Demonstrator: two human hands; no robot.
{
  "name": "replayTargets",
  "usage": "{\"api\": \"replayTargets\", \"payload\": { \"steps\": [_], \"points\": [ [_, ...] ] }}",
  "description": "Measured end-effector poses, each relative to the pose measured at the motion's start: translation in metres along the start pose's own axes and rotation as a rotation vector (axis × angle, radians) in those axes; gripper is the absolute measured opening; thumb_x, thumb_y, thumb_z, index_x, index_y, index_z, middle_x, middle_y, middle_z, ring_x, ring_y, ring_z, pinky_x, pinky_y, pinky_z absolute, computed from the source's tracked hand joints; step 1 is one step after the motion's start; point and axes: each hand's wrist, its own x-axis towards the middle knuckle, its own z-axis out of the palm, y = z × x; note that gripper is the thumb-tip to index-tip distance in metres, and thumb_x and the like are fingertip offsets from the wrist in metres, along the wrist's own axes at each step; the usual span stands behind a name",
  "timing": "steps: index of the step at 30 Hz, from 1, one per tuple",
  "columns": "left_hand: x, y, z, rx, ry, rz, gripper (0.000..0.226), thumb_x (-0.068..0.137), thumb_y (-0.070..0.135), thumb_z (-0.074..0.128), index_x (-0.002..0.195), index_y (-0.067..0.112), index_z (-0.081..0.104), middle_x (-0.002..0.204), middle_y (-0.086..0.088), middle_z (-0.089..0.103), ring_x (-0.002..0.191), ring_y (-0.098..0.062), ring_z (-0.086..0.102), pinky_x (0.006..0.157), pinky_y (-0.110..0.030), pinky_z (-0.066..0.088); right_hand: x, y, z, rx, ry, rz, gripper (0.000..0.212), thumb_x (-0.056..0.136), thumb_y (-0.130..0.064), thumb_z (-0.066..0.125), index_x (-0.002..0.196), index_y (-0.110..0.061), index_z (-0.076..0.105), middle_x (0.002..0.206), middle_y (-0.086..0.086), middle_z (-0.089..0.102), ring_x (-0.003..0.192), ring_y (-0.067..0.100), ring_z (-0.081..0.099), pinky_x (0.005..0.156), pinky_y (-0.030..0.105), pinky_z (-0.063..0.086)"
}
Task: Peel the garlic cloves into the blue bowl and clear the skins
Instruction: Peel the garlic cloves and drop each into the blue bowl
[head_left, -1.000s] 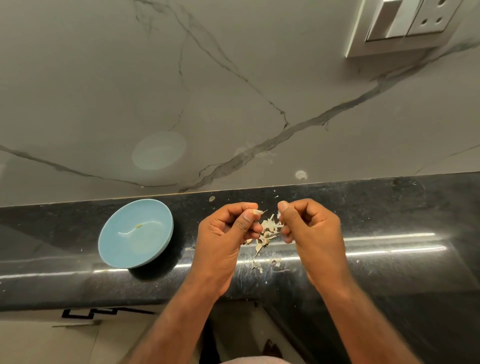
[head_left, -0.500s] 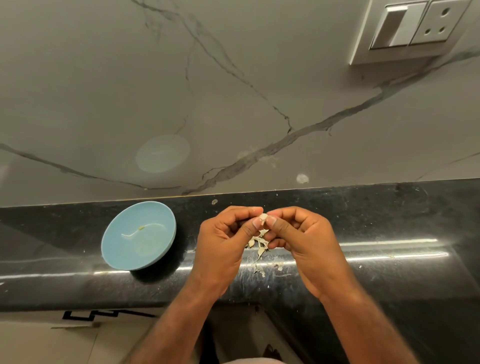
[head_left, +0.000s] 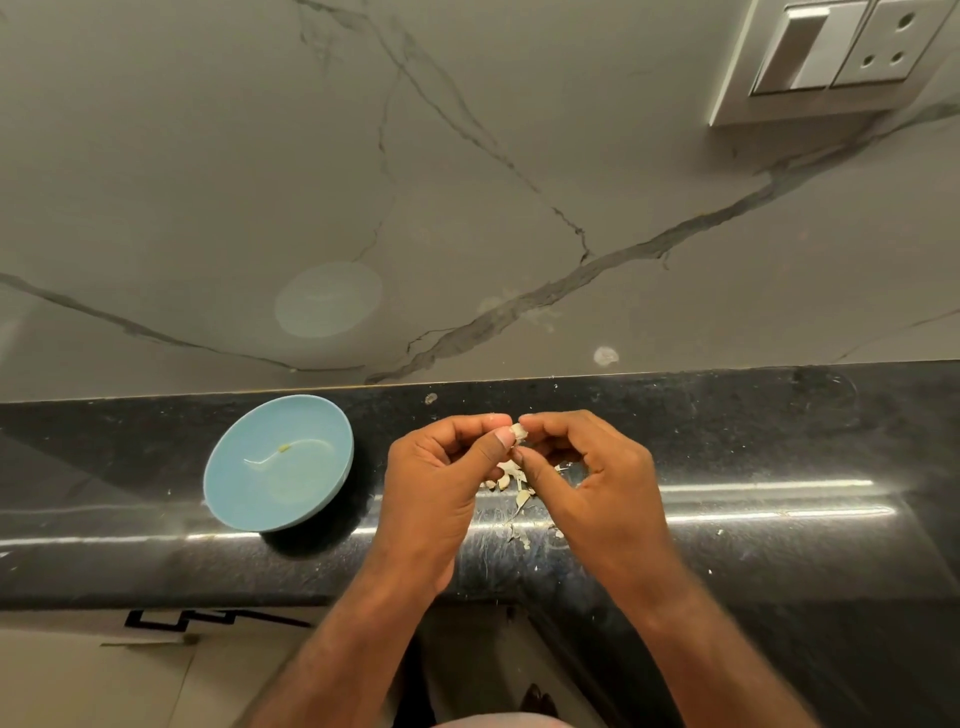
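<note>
Garlic clove (head_left: 517, 431) is the thing to mind here. You hold it pinched between the tips of both hands, above the black desk (head_left: 779, 415) and to the right of the blue bowl (head_left: 311, 483). Your left hand (head_left: 441, 478) is curled round it, with thumb and forefinger pressing on its near side. Your right hand (head_left: 597, 478) meets it from the other side, its fingers (head_left: 550, 418) bent in and nipping the pale end that shows between the two hands. Neither hand is slack or spread. Only a small pale part of the clove is visible, so you cannot tell how much skin is left on it. Expect it to be light and firm, and probably slick once bare, so it may shoot out if you squeeze hard. The skin is likely papery and brittle and will come off in flakes rather than one sheet. Steady the body of the clove with your left hand and pick with a right nail at a loose edge near the tip. The skins (head_left: 506, 475) already shed lie on the desk directly beneath your hands, partly hidden by them, with a few flakes nearer the front edge. The bowl stands apart from your left hand and seems to hold only a tiny yellowish fleck (head_left: 283, 447), with no peeled cloves visible in it.
</note>
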Motion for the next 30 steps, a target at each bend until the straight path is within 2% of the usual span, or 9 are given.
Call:
{"api": "replayTargets", "payload": {
  "steps": [4, 8, 14, 17, 20, 24, 26, 30],
  "points": [
    [-0.001, 0.000, -0.001, 0.051, -0.017, 0.024, 0.013, 0.085, 0.012, 0.071, 0.097, 0.015, 0.076, 0.087, -0.005, 0.077, 0.084, -0.018, 0.072, 0.074, -0.024, 0.058, 0.000, 0.002, 0.000, -0.084, 0.019, -0.075, 0.015, 0.091, -0.014, 0.072, 0.106, -0.015, 0.074, 0.096, -0.008, 0.071, 0.090, 0.005, 0.067, 0.075, 0.018, 0.055],
    [-0.002, -0.001, -0.002, 0.151, -0.056, 0.086, 0.016, 0.085, 0.012, 0.072, 0.099, 0.017, 0.075, 0.091, 0.001, 0.077, 0.090, -0.016, 0.073, 0.079, -0.029, 0.059, 0.001, -0.003, -0.003, -0.001, 0.035, 0.040, 0.009, 0.091, -0.015, 0.073, 0.098, -0.018, 0.076, 0.091, -0.010, 0.069, 0.087, 0.010, 0.067, 0.071, 0.015, 0.052],
    [0.000, -0.003, -0.003, 0.225, -0.057, 0.139, 0.012, 0.087, 0.013, 0.070, 0.097, 0.018, 0.075, 0.089, 0.002, 0.076, 0.087, -0.016, 0.072, 0.077, -0.030, 0.060, 0.001, -0.013, 0.000, 0.487, 0.035, 0.388, 0.013, 0.091, -0.007, 0.069, 0.089, -0.016, 0.078, 0.083, 0.004, 0.074, 0.078, 0.017, 0.070, 0.071, 0.031, 0.058],
    [-0.001, -0.002, 0.000, 0.135, -0.063, 0.104, 0.014, 0.083, 0.016, 0.069, 0.096, 0.014, 0.075, 0.089, -0.003, 0.076, 0.086, -0.021, 0.072, 0.078, -0.032, 0.060, 0.002, -0.016, 0.003, 0.722, 0.054, 0.506, 0.015, 0.089, -0.003, 0.066, 0.083, -0.011, 0.077, 0.077, 0.011, 0.070, 0.071, 0.020, 0.063, 0.065, 0.029, 0.054],
    [-0.001, -0.003, 0.001, 0.036, -0.064, 0.071, 0.021, 0.079, 0.020, 0.069, 0.096, 0.009, 0.074, 0.089, -0.009, 0.075, 0.086, -0.029, 0.071, 0.079, -0.035, 0.060, 0.004, -0.019, 0.005, 0.878, 0.044, 0.585, 0.010, 0.081, -0.011, 0.068, 0.078, -0.015, 0.077, 0.074, 0.010, 0.067, 0.067, 0.015, 0.060, 0.059, 0.025, 0.052],
    [0.000, -0.002, 0.004, -0.145, -0.046, -0.012, 0.019, 0.076, 0.020, 0.069, 0.092, 0.010, 0.074, 0.086, -0.010, 0.073, 0.078, -0.021, 0.068, 0.075, -0.028, 0.058, 0.005, -0.019, 0.007, 1.020, 0.071, 0.637, 0.010, 0.077, -0.015, 0.066, 0.080, -0.013, 0.075, 0.074, 0.008, 0.066, 0.063, 0.014, 0.060, 0.055, 0.024, 0.051],
    [0.002, -0.001, 0.002, -0.236, -0.017, -0.051, 0.016, 0.077, 0.017, 0.069, 0.090, 0.011, 0.075, 0.086, -0.010, 0.072, 0.078, -0.018, 0.066, 0.073, -0.025, 0.057, 0.005, -0.016, 0.004, 1.018, 0.101, 0.625, 0.010, 0.077, -0.015, 0.067, 0.082, -0.013, 0.075, 0.074, 0.008, 0.065, 0.063, 0.014, 0.061, 0.054, 0.023, 0.051],
    [0.005, 0.002, -0.001, -0.236, 0.013, -0.063, 0.020, 0.076, 0.013, 0.070, 0.094, 0.006, 0.074, 0.087, -0.014, 0.075, 0.077, -0.019, 0.070, 0.071, -0.025, 0.059, 0.009, -0.011, -0.004, 0.760, 0.165, 0.533, 0.005, 0.074, -0.017, 0.074, 0.077, -0.014, 0.076, 0.070, 0.006, 0.068, 0.059, 0.015, 0.061, 0.050, 0.023, 0.049]
  ]
}}
